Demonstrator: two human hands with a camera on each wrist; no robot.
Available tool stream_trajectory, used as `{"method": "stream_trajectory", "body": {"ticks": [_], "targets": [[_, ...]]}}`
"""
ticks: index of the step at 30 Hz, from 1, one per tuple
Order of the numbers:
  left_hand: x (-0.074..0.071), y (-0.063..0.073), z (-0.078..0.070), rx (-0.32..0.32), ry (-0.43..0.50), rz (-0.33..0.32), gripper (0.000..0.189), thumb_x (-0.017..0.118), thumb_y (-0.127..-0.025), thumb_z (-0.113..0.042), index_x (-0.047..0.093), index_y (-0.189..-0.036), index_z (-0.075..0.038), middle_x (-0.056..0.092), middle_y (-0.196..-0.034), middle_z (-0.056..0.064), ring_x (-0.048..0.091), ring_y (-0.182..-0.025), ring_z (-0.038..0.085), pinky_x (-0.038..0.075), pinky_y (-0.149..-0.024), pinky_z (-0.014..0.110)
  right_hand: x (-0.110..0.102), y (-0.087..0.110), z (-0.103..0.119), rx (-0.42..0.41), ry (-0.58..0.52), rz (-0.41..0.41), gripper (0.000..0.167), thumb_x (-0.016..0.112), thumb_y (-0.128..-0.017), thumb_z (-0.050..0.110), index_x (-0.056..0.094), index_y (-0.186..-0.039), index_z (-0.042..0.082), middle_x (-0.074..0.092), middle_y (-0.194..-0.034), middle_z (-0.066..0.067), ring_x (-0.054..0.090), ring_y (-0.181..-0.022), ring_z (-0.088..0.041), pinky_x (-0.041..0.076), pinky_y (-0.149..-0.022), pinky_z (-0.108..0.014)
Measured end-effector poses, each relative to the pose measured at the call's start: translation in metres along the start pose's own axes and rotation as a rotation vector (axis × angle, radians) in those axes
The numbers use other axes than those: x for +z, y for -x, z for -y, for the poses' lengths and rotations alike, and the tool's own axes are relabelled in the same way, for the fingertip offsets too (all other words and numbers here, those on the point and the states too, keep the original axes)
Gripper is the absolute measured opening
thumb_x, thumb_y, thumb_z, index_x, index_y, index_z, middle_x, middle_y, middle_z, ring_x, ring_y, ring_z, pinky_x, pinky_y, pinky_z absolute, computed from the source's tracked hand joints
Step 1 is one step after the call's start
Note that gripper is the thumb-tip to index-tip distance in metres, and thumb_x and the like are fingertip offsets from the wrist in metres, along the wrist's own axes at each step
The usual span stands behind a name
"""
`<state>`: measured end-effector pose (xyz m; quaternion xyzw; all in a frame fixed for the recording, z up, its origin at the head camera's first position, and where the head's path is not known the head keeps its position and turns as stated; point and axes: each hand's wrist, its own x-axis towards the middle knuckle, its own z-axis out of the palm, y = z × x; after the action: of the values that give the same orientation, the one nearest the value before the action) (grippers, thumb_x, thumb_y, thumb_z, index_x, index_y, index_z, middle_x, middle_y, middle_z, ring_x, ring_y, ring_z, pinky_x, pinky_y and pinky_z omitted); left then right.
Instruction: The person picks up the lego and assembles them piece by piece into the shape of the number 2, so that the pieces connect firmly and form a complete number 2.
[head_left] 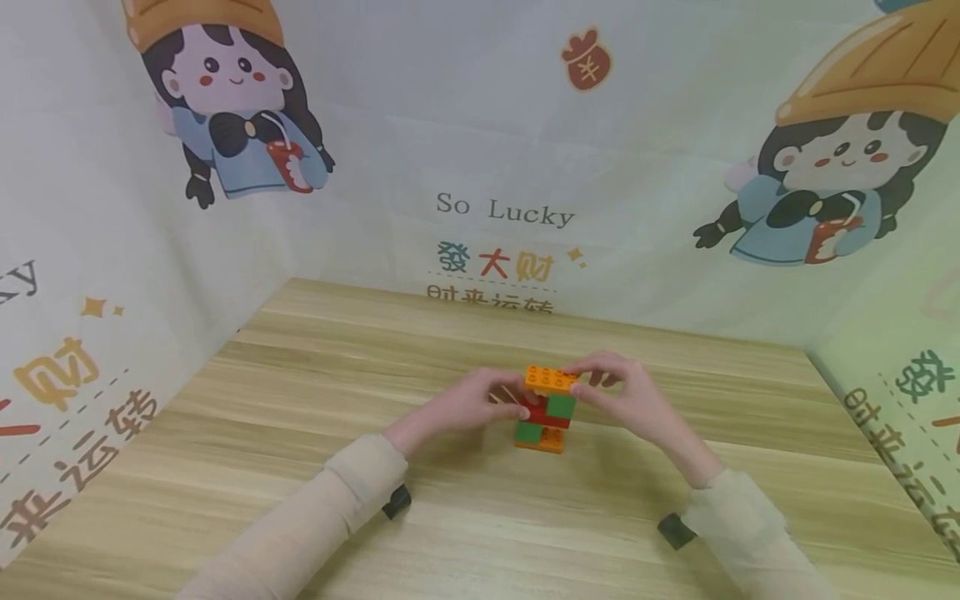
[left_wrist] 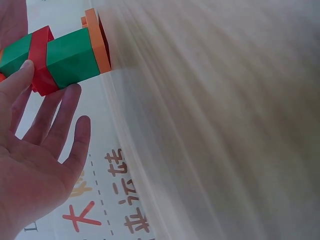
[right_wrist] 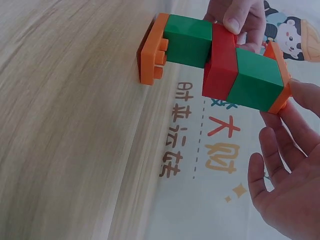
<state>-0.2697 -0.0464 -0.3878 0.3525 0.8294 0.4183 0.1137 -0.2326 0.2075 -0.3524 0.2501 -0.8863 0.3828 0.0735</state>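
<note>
A small tower of toy building bricks stands on the table in the head view. From the bottom up it has an orange brick [head_left: 538,447], a green brick [head_left: 528,432], a red brick [head_left: 553,421], another green brick [head_left: 561,406] and a studded orange brick [head_left: 549,380] on top. My left hand [head_left: 468,400] pinches the red brick, thumb on one side; its other fingers spread below in the left wrist view. At the top orange brick, my right hand [head_left: 637,392] grips the right end between thumb and fingers. The two green bricks sit at opposite ends, giving a stepped shape.
The tower stands on a wood-grain table [head_left: 300,375]. A printed cloth backdrop [head_left: 390,167] with cartoon figures and lettering encloses the back and both sides. Small black pieces [head_left: 397,502] show at both sleeve cuffs.
</note>
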Motion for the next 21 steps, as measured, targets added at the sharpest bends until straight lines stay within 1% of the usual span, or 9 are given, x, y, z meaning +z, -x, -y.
{"method": "stream_trajectory", "body": {"ticks": [5,10,12,17,21], "targets": [[-0.001,-0.003,0.003,0.001,0.009,0.002,0.02,0.069,-0.093,-0.017,0.069,-0.112,-0.014,0.072,-0.119,0.003,0.067,-0.108,0.018,0.055,-0.096,0.033,0.002,-0.004,-0.002,0.017,-0.003,-0.009,0.025,0.069,-0.092,0.015,0.071,-0.116,0.012,0.071,-0.117,-0.008,0.057,-0.089,-0.014,0.048,-0.084,-0.03],[-0.003,-0.005,0.002,-0.016,0.011,-0.021,0.023,0.07,-0.092,-0.018,0.068,-0.114,-0.012,0.072,-0.119,0.006,0.067,-0.109,0.019,0.055,-0.096,0.033,0.003,-0.008,-0.006,0.037,-0.021,-0.015,0.026,0.067,-0.093,0.017,0.07,-0.118,0.011,0.071,-0.12,-0.009,0.059,-0.098,-0.02,0.05,-0.089,-0.037],[-0.003,-0.006,0.003,-0.027,0.023,-0.035,0.027,0.071,-0.091,-0.018,0.065,-0.116,-0.012,0.072,-0.119,0.007,0.068,-0.108,0.019,0.056,-0.095,0.033,0.002,-0.01,-0.008,0.051,-0.03,-0.013,0.026,0.067,-0.094,0.018,0.07,-0.119,0.012,0.071,-0.121,-0.009,0.059,-0.101,-0.022,0.049,-0.091,-0.039],[-0.004,-0.01,0.006,-0.045,0.062,-0.044,0.034,0.073,-0.089,-0.015,0.061,-0.121,-0.009,0.07,-0.12,0.011,0.07,-0.104,0.02,0.057,-0.092,0.032,0.001,-0.011,-0.011,0.09,-0.045,-0.002,0.025,0.066,-0.095,0.022,0.07,-0.119,0.015,0.071,-0.121,-0.008,0.059,-0.101,-0.022,0.047,-0.09,-0.038],[-0.004,-0.011,0.006,-0.051,0.067,-0.036,0.033,0.072,-0.09,-0.015,0.064,-0.121,-0.009,0.069,-0.123,0.01,0.069,-0.106,0.021,0.057,-0.093,0.032,0.001,-0.012,-0.014,0.092,-0.055,0.0,0.026,0.065,-0.096,0.023,0.07,-0.12,0.016,0.071,-0.121,-0.007,0.06,-0.101,-0.022,0.047,-0.091,-0.038]]}}
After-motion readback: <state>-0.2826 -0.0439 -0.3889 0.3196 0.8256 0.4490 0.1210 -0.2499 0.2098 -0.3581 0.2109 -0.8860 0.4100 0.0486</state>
